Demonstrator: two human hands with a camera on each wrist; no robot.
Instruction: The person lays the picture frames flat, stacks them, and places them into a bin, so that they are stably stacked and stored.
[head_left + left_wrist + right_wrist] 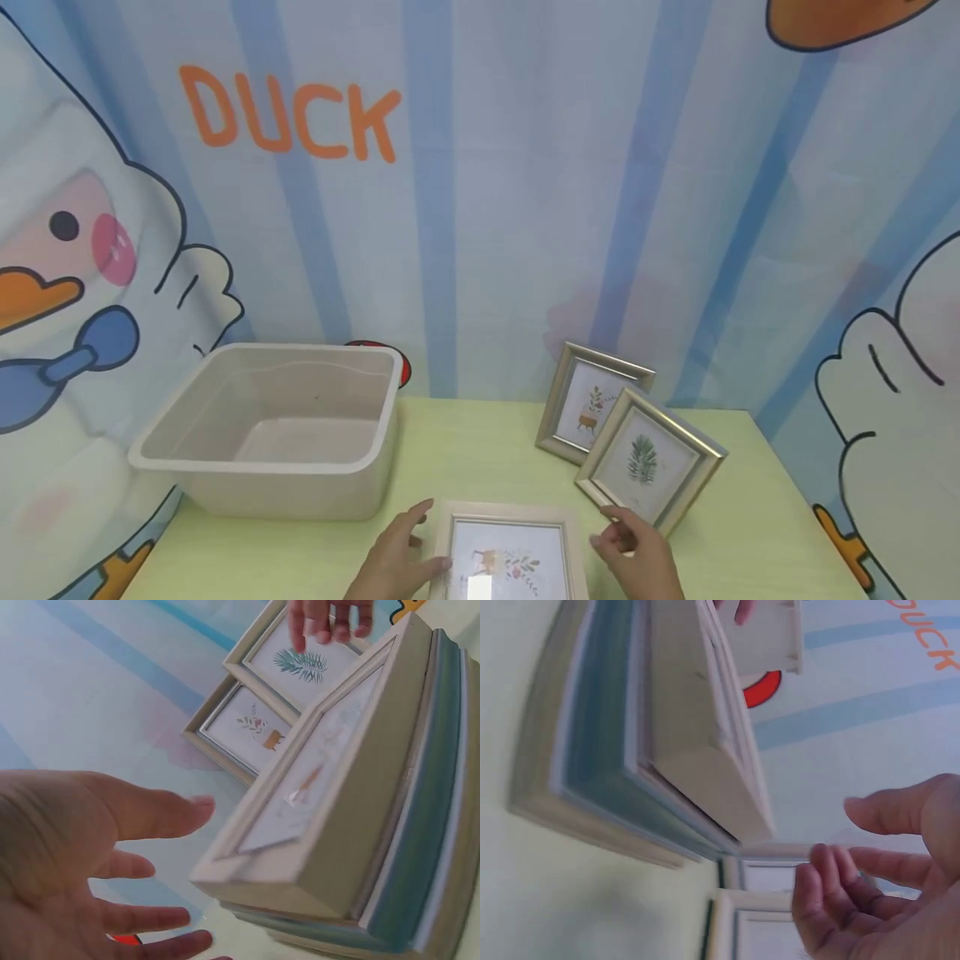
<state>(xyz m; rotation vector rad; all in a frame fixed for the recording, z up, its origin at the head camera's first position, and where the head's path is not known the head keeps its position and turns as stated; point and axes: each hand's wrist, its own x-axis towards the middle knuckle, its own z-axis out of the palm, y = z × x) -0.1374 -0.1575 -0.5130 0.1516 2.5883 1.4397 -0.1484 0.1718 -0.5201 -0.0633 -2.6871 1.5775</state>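
A cream picture frame point(513, 510) with a deer-and-flowers print lies flat on top of a stack at the front of the table. Beneath it, the left wrist view shows a teal-edged layer point(418, 802) and a tan layer point(463, 802). My left hand point(397, 557) is at the frame's left side, fingers spread, its thumb tip overlapping the edge in the head view; the left wrist view shows a gap. On the right, my right hand point(637, 554) hovers beside the stack with loosely bent fingers, holding nothing.
Two gold-rimmed picture frames stand leaning at the back right: one with a green leaf print point(642, 458), in front of one with a deer print point(592, 404). A beige plastic tub point(277, 492) sits at the back left. Behind the table hangs a duck-printed curtain point(517, 208).
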